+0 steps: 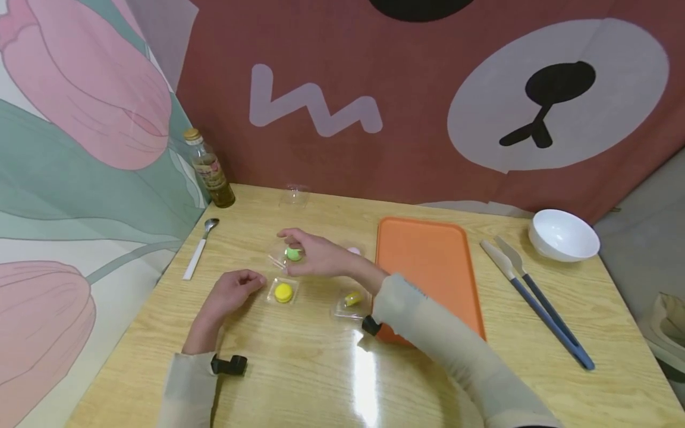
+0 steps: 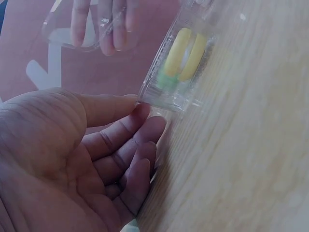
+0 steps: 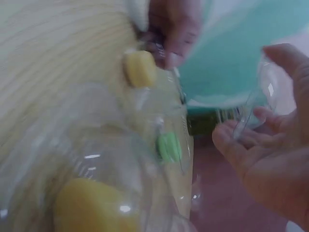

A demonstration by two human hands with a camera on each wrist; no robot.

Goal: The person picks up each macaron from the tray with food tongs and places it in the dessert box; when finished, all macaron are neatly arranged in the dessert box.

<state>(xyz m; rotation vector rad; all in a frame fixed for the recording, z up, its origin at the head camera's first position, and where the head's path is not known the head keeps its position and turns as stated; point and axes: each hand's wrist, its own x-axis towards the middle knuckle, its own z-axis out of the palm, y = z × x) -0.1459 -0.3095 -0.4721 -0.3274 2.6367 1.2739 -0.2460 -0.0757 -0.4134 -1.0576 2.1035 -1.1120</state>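
Observation:
A yellow macaron (image 1: pixel 283 292) sits in a small clear plastic box (image 2: pixel 161 99) on the table. My left hand (image 1: pixel 231 291) pinches the box's near edge between thumb and forefinger, its other fingers curled. Above the table, my right hand (image 1: pixel 321 255) holds a clear plastic lid (image 3: pixel 264 87) between its thumb and fingertips. Behind the yellow one, a green macaron (image 1: pixel 293 254) shows partly past the right hand. Under the right forearm stands another clear package with a yellow macaron (image 1: pixel 353 299). A pale pink piece (image 1: pixel 354 251) is mostly hidden by that arm.
An orange tray (image 1: pixel 428 255) lies right of the packages. Further right are blue-handled tongs (image 1: pixel 551 318) and a white bowl (image 1: pixel 564 236). At left lie a white-handled spoon (image 1: pixel 198 255) and, behind it, a bottle (image 1: pixel 212 172). Another clear plastic piece (image 1: pixel 295 196) sits at the back.

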